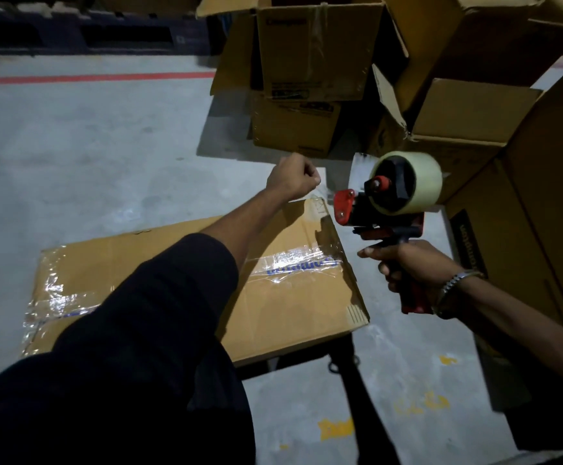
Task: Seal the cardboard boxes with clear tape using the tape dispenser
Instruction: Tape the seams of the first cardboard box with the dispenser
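Grey concrete floor (red-striped) carries stacked open cardboard boxes.

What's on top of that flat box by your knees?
Clear tape runs across the cardboard box, over blue printing. The left arm's sleeve hides the middle stretch.

I cannot read any text: blue lettering under tape on the sealed box and dark box labels stay illegible.

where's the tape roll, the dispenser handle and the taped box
tape roll (414, 182): head view, its outer band
dispenser handle (411, 298): head view, red lower end below the right hand
taped box (293, 297): head view, bare top panel
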Motion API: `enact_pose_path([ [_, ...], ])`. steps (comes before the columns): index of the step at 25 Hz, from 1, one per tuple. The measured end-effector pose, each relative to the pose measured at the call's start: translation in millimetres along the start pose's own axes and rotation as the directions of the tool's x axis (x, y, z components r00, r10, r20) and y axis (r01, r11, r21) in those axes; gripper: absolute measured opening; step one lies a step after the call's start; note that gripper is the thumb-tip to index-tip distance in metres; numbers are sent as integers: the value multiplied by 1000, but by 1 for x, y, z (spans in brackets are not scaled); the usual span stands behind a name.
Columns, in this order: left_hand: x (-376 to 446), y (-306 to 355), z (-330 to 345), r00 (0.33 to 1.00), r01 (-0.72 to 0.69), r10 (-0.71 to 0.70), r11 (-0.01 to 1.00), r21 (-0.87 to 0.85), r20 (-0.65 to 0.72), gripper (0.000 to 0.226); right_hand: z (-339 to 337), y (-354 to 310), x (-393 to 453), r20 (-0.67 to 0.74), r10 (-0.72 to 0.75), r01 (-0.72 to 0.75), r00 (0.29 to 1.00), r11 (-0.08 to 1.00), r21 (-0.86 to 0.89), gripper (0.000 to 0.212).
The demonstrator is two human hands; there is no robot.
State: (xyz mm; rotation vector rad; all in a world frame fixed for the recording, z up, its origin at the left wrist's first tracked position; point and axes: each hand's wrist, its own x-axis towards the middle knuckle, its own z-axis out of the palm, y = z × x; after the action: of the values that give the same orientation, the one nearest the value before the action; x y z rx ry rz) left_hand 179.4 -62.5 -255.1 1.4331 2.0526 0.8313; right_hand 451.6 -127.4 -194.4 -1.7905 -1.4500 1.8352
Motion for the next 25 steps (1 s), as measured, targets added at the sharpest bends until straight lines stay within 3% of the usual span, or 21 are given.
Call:
enact_pose_path([
  [4,6,-9,10,999,35,-34,996,-80,10,9,21,15,14,-81,3,-4,997,1000,-17,20],
  [8,7,-20,20,998,54,-52,996,75,-22,11,32,22,22,-94,16,-14,995,1000,24,18],
  [10,11,-29,26,992,123,-124,991,49,36,11,33,23,26,-71,28,-24,997,998,53,17],
  [13,17,-32,20,940,334,-294,900,-281,174,10,34,25,27,-61,55,-52,997,997,52,18],
  [15,7,-30,9,915,402,-331,704,-586,230,25,37,25,25,-54,54,-52,997,998,34,20],
  [17,5,-38,3,926,373,-277,577,-727,255,34,37,25,26,-68,59,-56,996,997,44,21],
  [18,4,-40,1,935,354,-232,590,-725,268,32,37,25,26,-67,57,-54,996,998,41,23],
  [20,6,-35,0,948,289,-122,711,-641,293,26,35,23,25,-49,61,-59,997,998,30,25],
  [22,5,-20,6,952,179,-13,834,-522,305,26,31,22,26,-33,86,-85,996,996,36,24],
  [25,-6,-15,24,948,-26,129,942,-336,289,20,33,21,26,-26,82,-81,996,995,50,24],
])
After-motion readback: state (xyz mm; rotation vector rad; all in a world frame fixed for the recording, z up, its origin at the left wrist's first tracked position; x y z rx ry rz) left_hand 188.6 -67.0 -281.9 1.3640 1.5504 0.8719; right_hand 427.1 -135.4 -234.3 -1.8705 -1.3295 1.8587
